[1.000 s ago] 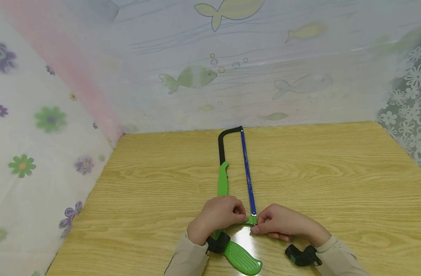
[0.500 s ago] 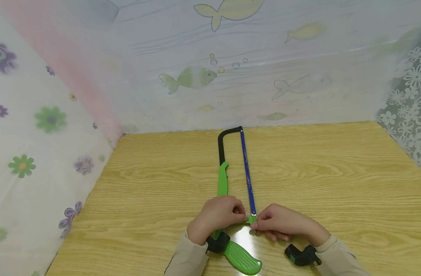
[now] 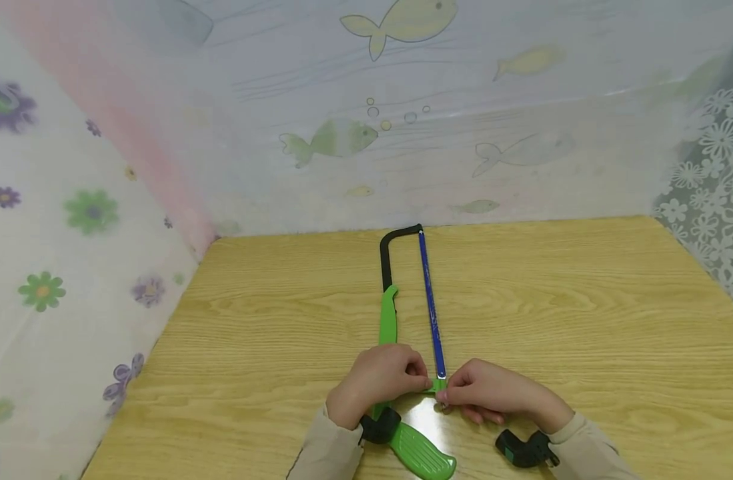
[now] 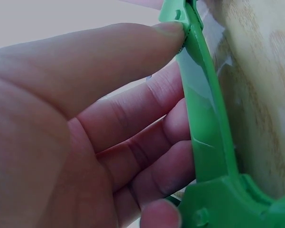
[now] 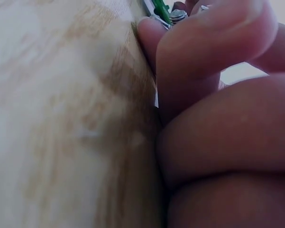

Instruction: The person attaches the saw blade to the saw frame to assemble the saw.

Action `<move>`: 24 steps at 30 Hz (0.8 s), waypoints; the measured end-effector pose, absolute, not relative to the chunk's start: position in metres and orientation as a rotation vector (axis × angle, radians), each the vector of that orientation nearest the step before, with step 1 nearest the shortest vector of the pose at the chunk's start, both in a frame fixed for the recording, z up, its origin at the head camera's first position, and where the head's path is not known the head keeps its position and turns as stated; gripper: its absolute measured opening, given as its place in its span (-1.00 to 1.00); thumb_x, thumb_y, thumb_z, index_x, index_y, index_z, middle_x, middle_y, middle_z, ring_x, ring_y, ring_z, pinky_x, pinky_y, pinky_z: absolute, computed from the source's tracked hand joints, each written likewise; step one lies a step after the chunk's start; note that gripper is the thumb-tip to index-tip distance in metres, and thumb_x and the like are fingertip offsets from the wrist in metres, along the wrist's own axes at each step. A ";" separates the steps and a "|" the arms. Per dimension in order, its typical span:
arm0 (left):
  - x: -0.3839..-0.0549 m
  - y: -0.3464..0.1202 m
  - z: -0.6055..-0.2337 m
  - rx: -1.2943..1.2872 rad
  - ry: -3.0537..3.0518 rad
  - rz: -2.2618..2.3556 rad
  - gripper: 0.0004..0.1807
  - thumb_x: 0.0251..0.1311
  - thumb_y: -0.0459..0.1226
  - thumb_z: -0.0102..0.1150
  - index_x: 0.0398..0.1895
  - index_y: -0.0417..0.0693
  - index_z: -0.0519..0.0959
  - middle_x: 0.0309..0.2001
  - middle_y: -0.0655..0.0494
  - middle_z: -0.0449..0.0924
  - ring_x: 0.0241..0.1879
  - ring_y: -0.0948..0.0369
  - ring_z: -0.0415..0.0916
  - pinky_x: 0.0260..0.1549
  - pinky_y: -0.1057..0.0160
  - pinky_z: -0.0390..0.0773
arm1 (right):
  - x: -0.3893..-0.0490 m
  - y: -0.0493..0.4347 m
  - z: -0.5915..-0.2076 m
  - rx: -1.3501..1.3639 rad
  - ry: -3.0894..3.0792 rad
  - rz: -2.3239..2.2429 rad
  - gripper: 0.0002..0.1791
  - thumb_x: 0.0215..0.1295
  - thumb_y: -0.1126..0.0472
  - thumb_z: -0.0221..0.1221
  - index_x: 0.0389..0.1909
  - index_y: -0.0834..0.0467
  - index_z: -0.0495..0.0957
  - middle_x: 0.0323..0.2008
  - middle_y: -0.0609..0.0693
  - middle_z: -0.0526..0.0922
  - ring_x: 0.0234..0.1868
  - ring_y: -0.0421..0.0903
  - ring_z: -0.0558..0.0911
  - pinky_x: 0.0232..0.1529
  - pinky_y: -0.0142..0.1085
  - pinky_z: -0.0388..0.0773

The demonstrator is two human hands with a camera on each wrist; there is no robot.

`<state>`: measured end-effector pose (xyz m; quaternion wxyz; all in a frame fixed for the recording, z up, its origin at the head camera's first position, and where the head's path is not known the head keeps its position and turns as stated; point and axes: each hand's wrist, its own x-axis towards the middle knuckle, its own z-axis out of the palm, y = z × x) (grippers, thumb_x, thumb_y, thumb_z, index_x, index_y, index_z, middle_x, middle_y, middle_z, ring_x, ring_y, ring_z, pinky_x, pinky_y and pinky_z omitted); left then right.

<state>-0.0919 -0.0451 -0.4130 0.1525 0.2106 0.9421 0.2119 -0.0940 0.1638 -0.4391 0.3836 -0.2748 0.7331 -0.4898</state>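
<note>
A hacksaw (image 3: 388, 319) lies on the table, with a black front bow, a green handle (image 3: 425, 452) and a blue blade (image 3: 431, 303) on its right side. My left hand (image 3: 379, 375) holds the green lower arm (image 4: 204, 114) of the frame, thumb on one face and fingers behind it. By the blade's near end, my right hand (image 3: 499, 388) pinches a small metal wing nut (image 5: 179, 15) between thumb and index finger. Its other fingers are curled below, close to the tabletop. The fingers cover most of the nut.
The wood-grain table (image 3: 270, 300) reaches back to a sheet (image 3: 318, 73) printed with fish. A flowered sheet (image 3: 42, 247) hangs at the left, and a lace-patterned one (image 3: 720, 180) at the right. Black wrist cameras (image 3: 525, 448) sit on both wrists.
My right thumb has shifted up and over the wing nut, and the nut's visible wing has turned. My left hand keeps its hold on the frame. The head view has tilted slightly.
</note>
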 end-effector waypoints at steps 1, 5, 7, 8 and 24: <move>-0.092 -0.045 -0.413 0.606 2.704 0.610 -0.87 0.00 0.01 0.19 -0.55 0.25 0.57 -0.60 0.49 0.39 -0.60 0.46 0.29 -0.61 0.40 0.28 | -0.094 0.164 -0.439 -0.699 1.867 -1.248 -0.66 0.26 0.00 0.02 -0.48 0.15 0.60 -0.84 -0.09 0.35 -0.95 -0.32 0.19 -0.90 -0.44 0.12; -0.092 -0.045 -0.414 0.609 2.700 0.618 -0.87 0.00 0.01 0.20 -0.56 0.25 0.57 -0.60 0.49 0.39 -0.61 0.46 0.29 -0.61 0.40 0.27 | -0.093 0.164 -0.439 -0.686 1.864 -1.246 -0.66 0.25 0.01 0.03 -0.50 0.18 0.58 -0.85 -0.11 0.34 -0.95 -0.31 0.19 -0.90 -0.44 0.12; -0.092 -0.045 -0.414 0.613 2.698 0.620 -0.87 0.00 0.01 0.19 -0.56 0.25 0.57 -0.60 0.48 0.39 -0.61 0.45 0.29 -0.60 0.40 0.28 | -0.093 0.163 -0.439 -0.673 1.863 -1.245 -0.65 0.24 0.01 0.05 -0.54 0.20 0.54 -0.85 -0.13 0.32 -0.95 -0.30 0.19 -0.89 -0.43 0.12; -0.091 -0.045 -0.414 0.614 2.699 0.621 -0.87 0.00 0.01 0.20 -0.56 0.25 0.57 -0.60 0.48 0.39 -0.61 0.45 0.29 -0.60 0.40 0.28 | -0.093 0.163 -0.439 -0.668 1.865 -1.243 -0.65 0.23 0.01 0.06 -0.56 0.20 0.51 -0.86 -0.14 0.31 -0.95 -0.30 0.18 -0.89 -0.43 0.12; -0.092 -0.045 -0.415 0.596 2.692 0.627 -0.87 -0.01 0.00 0.21 -0.57 0.26 0.57 -0.61 0.49 0.39 -0.60 0.44 0.29 -0.60 0.39 0.27 | -0.093 0.163 -0.441 -0.627 1.907 -1.232 -0.62 0.15 -0.01 0.15 -0.68 0.12 0.33 -0.88 -0.17 0.24 -0.95 -0.29 0.17 -0.90 -0.42 0.12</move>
